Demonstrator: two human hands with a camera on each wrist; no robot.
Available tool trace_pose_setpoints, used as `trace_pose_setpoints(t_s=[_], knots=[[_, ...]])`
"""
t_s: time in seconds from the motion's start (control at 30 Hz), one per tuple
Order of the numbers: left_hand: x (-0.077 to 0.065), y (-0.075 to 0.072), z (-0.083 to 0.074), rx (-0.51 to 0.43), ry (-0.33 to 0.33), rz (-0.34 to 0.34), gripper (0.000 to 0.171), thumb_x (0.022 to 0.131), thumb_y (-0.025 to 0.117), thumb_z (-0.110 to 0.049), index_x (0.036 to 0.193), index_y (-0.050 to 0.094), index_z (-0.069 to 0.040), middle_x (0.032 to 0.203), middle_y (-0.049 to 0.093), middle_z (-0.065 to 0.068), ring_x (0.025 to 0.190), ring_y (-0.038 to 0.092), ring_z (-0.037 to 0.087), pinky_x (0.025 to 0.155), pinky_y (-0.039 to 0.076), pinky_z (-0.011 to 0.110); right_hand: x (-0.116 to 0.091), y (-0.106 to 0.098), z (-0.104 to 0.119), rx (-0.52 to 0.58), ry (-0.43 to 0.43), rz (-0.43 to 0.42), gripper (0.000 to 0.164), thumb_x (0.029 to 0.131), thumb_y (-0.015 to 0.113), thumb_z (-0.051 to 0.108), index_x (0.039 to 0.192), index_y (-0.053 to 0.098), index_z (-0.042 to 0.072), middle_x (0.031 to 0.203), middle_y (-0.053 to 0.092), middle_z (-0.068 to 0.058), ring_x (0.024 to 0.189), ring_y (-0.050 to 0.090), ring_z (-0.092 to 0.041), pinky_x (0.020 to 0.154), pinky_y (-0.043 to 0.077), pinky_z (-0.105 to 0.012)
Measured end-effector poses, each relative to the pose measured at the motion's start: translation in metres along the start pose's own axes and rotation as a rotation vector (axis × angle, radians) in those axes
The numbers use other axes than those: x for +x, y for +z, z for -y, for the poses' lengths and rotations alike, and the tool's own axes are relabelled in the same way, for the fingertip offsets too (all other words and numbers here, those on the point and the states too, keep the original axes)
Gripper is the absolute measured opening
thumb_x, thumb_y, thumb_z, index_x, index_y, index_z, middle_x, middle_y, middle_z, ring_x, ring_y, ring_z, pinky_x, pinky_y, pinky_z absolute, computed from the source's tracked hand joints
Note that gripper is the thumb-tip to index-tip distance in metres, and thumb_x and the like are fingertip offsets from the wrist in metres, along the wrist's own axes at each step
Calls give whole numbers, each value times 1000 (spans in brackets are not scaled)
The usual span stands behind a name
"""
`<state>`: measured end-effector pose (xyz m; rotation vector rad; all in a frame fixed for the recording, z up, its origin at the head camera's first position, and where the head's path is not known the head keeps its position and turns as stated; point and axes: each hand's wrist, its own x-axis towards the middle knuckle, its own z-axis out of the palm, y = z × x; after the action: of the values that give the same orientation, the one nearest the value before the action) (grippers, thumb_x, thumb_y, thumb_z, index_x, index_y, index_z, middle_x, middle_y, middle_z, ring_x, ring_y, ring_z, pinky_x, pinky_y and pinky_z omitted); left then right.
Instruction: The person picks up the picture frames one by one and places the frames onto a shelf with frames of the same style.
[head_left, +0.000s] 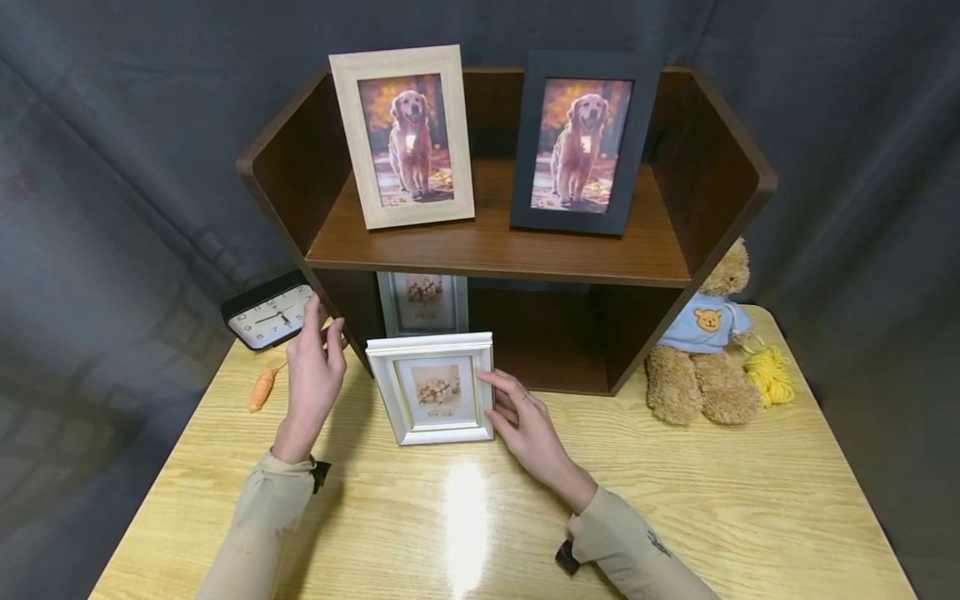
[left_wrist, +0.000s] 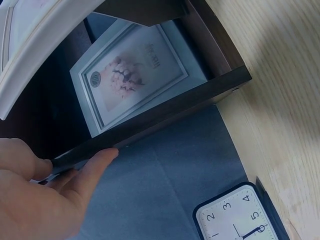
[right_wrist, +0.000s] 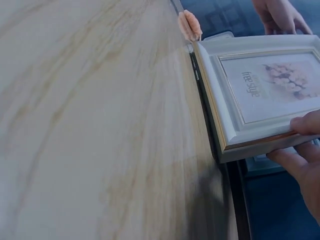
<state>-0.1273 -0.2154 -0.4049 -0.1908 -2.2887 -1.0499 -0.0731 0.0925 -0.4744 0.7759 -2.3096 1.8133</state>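
My right hand (head_left: 532, 433) pinches the right edge of a white picture frame (head_left: 381, 392), thumb on the front and fingers behind. The frame stands tilted in front of the lower compartment of a brown wooden shelf (head_left: 570, 265), and its flower print faces me. My left hand (head_left: 311, 367) holds the front edge of the shelf's left side panel, with thumb and fingers on either side of it in the left wrist view. Inside that lower compartment, at the left, is a grey-blue picture frame (left_wrist: 135, 75), partly hidden in the head view behind the white one.
On the top shelf stand a cream frame (head_left: 348, 125) and a black frame (head_left: 525, 150) with dog photos. A clock (head_left: 270, 315) and an orange carrot-shaped item (head_left: 262, 389) lie left of the shelf. A teddy bear (head_left: 701, 367) and yellow yarn (head_left: 768, 375) are at its right.
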Motion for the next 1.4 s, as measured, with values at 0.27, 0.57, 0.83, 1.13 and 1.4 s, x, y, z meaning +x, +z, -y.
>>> trace_pose_setpoints(t_s=[0.27,0.57,0.83,1.13,1.4], knots=[[0,0,0,-1,11,-10,42,107,57,9,147,48,7,135,65,33,110,71,47,80,63,49,-3,-2,4,24,29,-17,66,95,67,-21,153,54,9,157,46,-32,129,61,-48,99,59,-40],[-1,0,1,6,15,-11,40,106,57,9,146,48,9,134,65,35,107,72,48,78,63,47,0,-8,17,38,11,-26,66,94,67,-22,152,54,8,156,48,-30,129,61,-47,98,60,-39],[0,0,1,3,16,-15,39,106,57,9,144,49,9,134,65,35,108,72,48,78,63,50,4,-15,23,21,15,-47,68,94,67,-23,152,55,9,156,48,-30,129,60,-48,97,60,-41],[0,0,0,2,19,-16,39,106,58,9,144,49,9,133,65,35,105,73,48,78,59,15,8,-29,28,-8,17,-62,68,95,67,-21,155,52,7,156,48,-28,131,60,-47,99,60,-44],[0,0,1,-14,31,-17,39,106,58,9,144,49,9,134,65,35,103,73,48,77,48,1,12,-45,26,-52,-18,-98,68,94,67,-23,154,53,6,157,49,-25,133,58,-45,100,58,-43]])
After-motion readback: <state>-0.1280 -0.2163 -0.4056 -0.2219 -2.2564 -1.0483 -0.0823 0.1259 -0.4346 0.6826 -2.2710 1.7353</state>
